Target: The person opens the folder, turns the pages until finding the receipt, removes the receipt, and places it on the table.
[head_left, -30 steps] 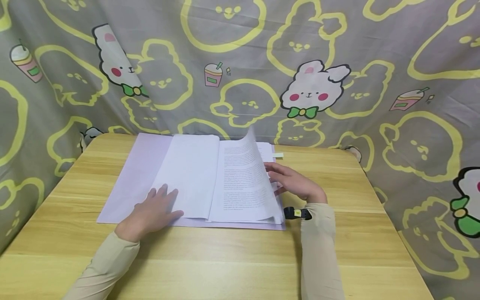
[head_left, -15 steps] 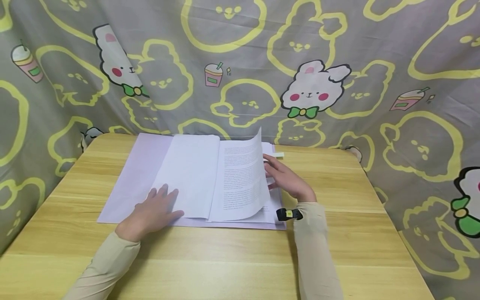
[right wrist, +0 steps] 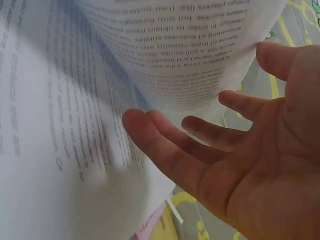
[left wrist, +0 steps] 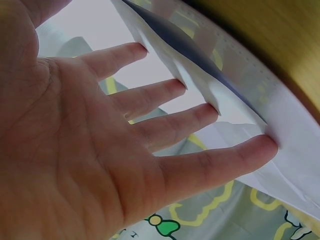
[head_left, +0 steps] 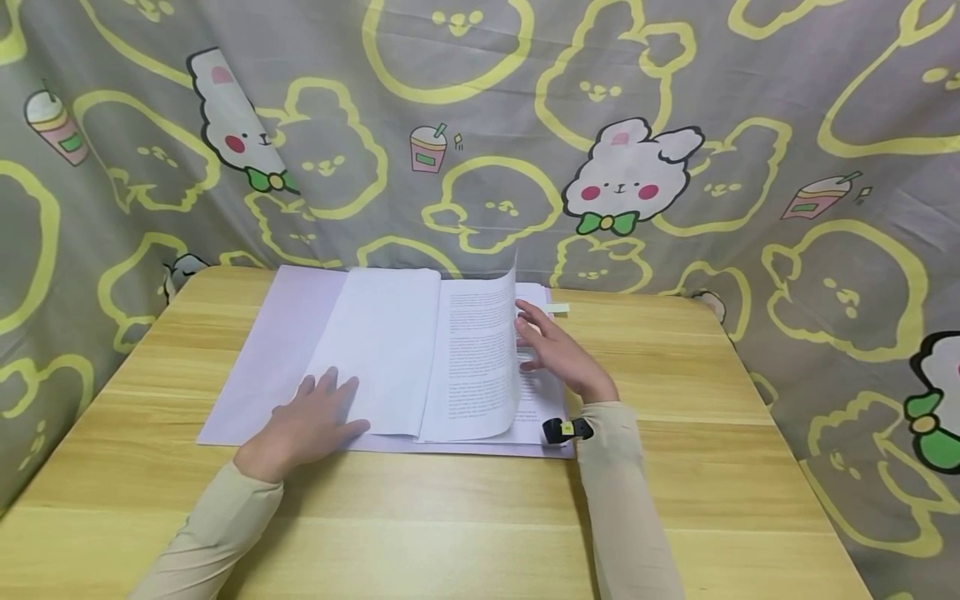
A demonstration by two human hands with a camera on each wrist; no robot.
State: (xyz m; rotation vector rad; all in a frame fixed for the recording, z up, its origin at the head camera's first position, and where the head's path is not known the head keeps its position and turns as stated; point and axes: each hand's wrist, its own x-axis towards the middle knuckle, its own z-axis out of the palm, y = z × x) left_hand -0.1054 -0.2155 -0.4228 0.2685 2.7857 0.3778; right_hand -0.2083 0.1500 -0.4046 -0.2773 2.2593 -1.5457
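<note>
A lilac folder [head_left: 251, 367] lies spread on the table, holding a stack of printed sheets. Blank turned sheets [head_left: 386, 350] cover its left part. My left hand [head_left: 307, 423] rests near their lower left corner with fingers spread; in the left wrist view the fingertips [left wrist: 262, 145] meet the paper edges. On the right, a printed page [head_left: 480, 358] stands curled up along its free edge. My right hand [head_left: 562, 354] is behind that page, fingers extended, and in the right wrist view its fingertips touch the page's underside. Below lies another printed sheet [right wrist: 60, 130].
A pale tab [head_left: 558, 308] sticks out from the stack's right side. The wooden table [head_left: 420, 533] meets a grey curtain [head_left: 480, 83] with cartoon prints at the back and sides. A black strap device [head_left: 567, 430] sits at my right wrist.
My right hand has moved left and slightly away from me, and the page's free edge has curled further left, uncovering more of the sheet beneath. The left hand stays in place.
</note>
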